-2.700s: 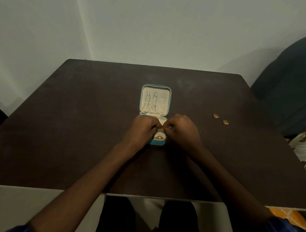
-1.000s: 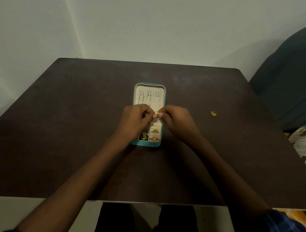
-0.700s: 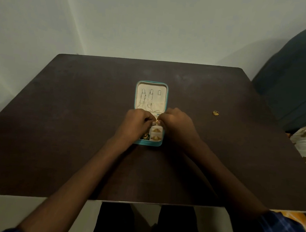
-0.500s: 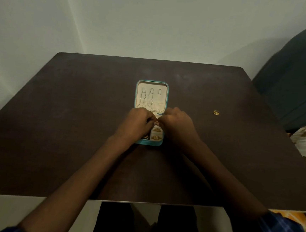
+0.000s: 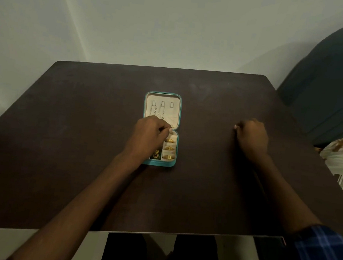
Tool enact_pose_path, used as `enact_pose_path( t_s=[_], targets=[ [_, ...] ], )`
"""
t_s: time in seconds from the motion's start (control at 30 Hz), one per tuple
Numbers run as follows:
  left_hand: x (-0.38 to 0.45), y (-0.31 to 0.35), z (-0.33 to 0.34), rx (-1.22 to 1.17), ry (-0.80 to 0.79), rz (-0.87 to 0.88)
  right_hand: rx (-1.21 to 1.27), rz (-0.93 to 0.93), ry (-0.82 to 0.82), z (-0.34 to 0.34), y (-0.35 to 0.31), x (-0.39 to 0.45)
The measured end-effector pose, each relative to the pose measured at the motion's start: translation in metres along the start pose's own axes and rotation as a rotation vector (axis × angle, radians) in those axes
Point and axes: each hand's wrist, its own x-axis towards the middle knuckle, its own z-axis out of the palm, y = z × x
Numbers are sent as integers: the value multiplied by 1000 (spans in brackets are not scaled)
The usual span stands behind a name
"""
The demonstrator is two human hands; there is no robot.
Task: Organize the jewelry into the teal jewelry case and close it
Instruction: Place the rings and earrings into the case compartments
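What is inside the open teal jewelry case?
The teal jewelry case shows three gold rings in its right slots, a gold earring at lower left and chains in the lid. The left hand covers the rest.

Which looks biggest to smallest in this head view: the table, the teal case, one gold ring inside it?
1. Table
2. Teal case, lying open
3. Gold ring, a tiny thing in its slot

One teal jewelry case point(image 5: 176, 151) lies open near the middle of one dark table point(image 5: 61, 141). Its right-hand column holds three gold rings point(image 5: 169, 148), one per slot. One more gold piece point(image 5: 156, 155) sits in the compartment just left of them. Two thin chains point(image 5: 157, 112) hang inside the lid. Two hands are in view.
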Motion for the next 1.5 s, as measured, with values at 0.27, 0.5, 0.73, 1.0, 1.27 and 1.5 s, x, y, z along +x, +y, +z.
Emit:
enact_pose_path(
  t_s=[0.27, 0.5, 0.73, 1.0, 1.27, 1.5],
  targets=[
    [1, 4, -2, -139, -45, 106, 370, -409, -217, -20, -56, -26],
    [-2, 2, -5, -276, -63, 108, 496, -494, -440, -28, -112, -40],
    [-9, -12, -1, -280, -33, 18, 571, -420, -364, -6, -119, -55],
    [-15, -18, 5, -199, -37, -12, 331, -545, -166, 7, -119, -68],
    [-15, -15, 2, -16, -112, 18, 121, -649, -87, 7, -119, -76],
    [-14, -14, 3, 44, -127, -8, 172, -621, -65, 10, -119, -77]
  ],
)
